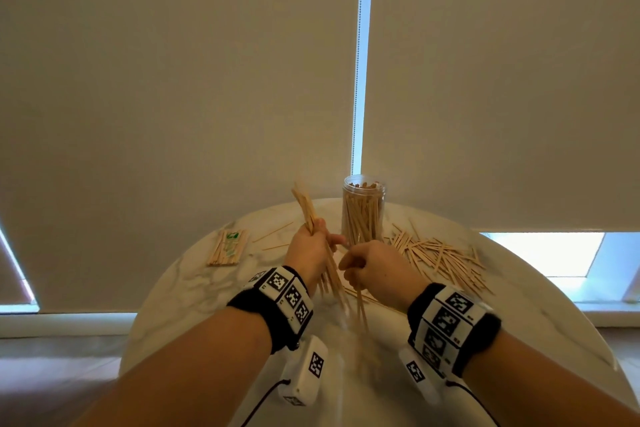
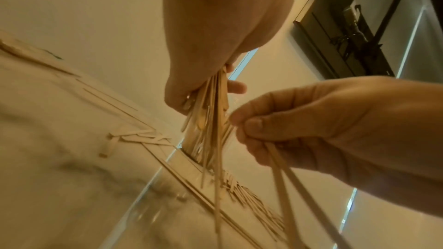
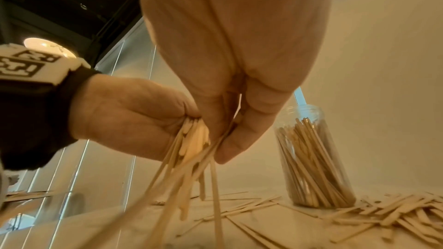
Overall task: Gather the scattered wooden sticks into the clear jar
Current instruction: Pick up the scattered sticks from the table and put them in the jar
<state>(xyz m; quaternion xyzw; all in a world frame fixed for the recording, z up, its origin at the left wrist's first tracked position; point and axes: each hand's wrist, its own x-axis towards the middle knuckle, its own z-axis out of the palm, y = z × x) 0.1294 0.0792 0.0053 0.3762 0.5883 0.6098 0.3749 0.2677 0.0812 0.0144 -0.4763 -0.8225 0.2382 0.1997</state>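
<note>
A clear jar (image 1: 363,211) (image 3: 314,158) stands upright at the back of the round marble table (image 1: 194,291), holding several wooden sticks. My left hand (image 1: 308,250) (image 3: 134,120) grips a thick bundle of sticks (image 1: 306,210) (image 2: 208,120) held above the table, in front and left of the jar. My right hand (image 1: 372,265) (image 2: 311,120) (image 3: 230,101), close beside the left, pinches a few sticks (image 1: 360,305) (image 3: 215,186) that hang down toward the tabletop. A loose pile of sticks (image 1: 440,258) (image 3: 395,215) lies right of the jar.
A wrapped pack of sticks (image 1: 228,248) lies at the table's left. A few single sticks (image 1: 273,236) rest between it and my left hand, and more lie under the hands. Window blinds (image 1: 173,80) hang directly behind the table.
</note>
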